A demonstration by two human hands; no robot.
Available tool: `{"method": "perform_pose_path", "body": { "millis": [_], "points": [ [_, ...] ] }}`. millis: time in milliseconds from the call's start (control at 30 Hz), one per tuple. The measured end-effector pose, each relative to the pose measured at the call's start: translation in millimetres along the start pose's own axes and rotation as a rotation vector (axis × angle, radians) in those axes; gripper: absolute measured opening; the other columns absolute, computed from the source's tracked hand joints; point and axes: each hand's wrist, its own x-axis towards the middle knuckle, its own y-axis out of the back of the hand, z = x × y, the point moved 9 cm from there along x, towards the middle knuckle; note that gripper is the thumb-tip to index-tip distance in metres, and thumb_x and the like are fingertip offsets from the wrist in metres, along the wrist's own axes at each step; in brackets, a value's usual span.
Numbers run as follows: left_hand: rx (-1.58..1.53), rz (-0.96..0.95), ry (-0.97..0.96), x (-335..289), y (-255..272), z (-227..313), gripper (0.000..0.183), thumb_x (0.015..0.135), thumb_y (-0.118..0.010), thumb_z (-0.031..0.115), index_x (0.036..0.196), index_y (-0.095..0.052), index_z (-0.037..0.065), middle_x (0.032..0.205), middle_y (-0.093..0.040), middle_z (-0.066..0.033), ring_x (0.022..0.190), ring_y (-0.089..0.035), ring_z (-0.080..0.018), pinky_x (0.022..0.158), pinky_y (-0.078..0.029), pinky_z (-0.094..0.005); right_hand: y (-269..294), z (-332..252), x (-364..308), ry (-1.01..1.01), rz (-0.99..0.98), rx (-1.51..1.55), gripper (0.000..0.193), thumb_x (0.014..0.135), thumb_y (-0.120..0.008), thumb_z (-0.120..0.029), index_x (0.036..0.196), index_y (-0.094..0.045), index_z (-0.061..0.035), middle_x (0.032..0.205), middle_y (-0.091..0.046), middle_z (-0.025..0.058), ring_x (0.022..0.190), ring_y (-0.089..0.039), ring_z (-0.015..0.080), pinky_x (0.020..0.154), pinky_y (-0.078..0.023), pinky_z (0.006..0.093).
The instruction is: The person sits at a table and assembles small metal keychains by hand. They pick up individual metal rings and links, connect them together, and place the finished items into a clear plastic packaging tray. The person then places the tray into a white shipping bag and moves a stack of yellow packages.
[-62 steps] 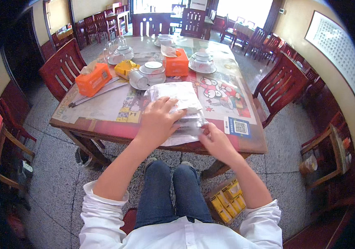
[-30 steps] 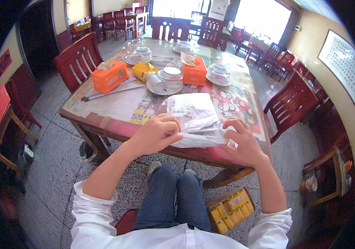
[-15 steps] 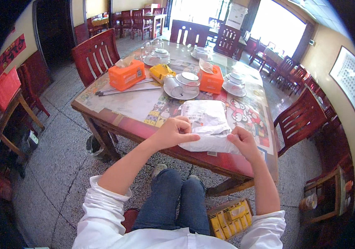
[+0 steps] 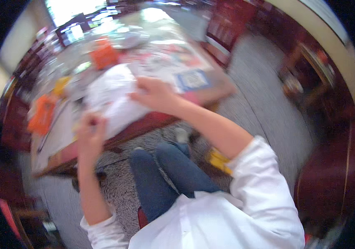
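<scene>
A white plastic package (image 4: 113, 89), creased and soft-looking, lies near the front edge of the table. My right hand (image 4: 154, 93) has its fingers curled in a pinch at the package's right side. At the near left corner my left hand (image 4: 91, 126) is also curled, thumb toward the fingers, against the plastic. Motion blur softens both hands, and the exact grip at the fingertips is hard to make out.
Beyond the package on the table (image 4: 156, 120) stand an orange tissue box (image 4: 104, 56) and blurred tableware. Another orange tissue box (image 4: 42, 115) is at the left, near a yellow pack (image 4: 61, 86). Red-brown chairs (image 4: 225, 35) surround the table; a yellow-filled box (image 4: 219, 161) is by my knees.
My view has swung to the right and blurred, so the table and package appear further left and tilted. Both hands stay at the package's edges.
</scene>
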Motion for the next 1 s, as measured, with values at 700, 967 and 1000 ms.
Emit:
{"method": "perform_pose_path", "body": {
  "millis": [700,967,1000],
  "points": [
    [0.934,-0.200,-0.494,15.4,-87.6,64.9,0.048,0.102,-0.030,0.029,0.140,-0.038,0.001,0.144,-0.037,-0.0217,0.134,-0.034,-0.0369,0.111,-0.025,-0.0430,121.2,155.0,-458.8,-0.906,0.739,-0.335,0.013,0.083,-0.059,-0.010,0.095,-0.057,-0.0056,0.089,-0.059,0.0109,0.084,-0.057,0.0303,0.074,-0.045,0.0399],
    [0.808,-0.187,-0.241,34.8,-38.8,-13.5,0.048,0.102,-0.033,0.035,0.137,-0.044,0.003,0.136,-0.048,-0.0201,0.124,-0.047,-0.0346,0.101,-0.038,-0.0385,6.9,239.5,-662.3,-1.814,1.110,1.189,0.061,0.087,-0.066,-0.038,0.132,-0.040,-0.0051,0.128,-0.044,0.0200,0.115,-0.048,0.0352,0.088,-0.051,0.0486],
    [0.862,-0.174,0.006,25.9,-41.7,-1.1,0.045,0.102,-0.036,0.036,0.138,-0.046,0.011,0.134,-0.052,-0.0169,0.119,-0.051,-0.0339,0.097,-0.041,-0.0364,-3.6,254.6,-652.1,-1.775,1.190,1.306,0.064,0.087,-0.066,-0.038,0.134,-0.038,-0.0051,0.131,-0.041,0.0208,0.118,-0.046,0.0371,0.090,-0.050,0.0506]
  ]
}}
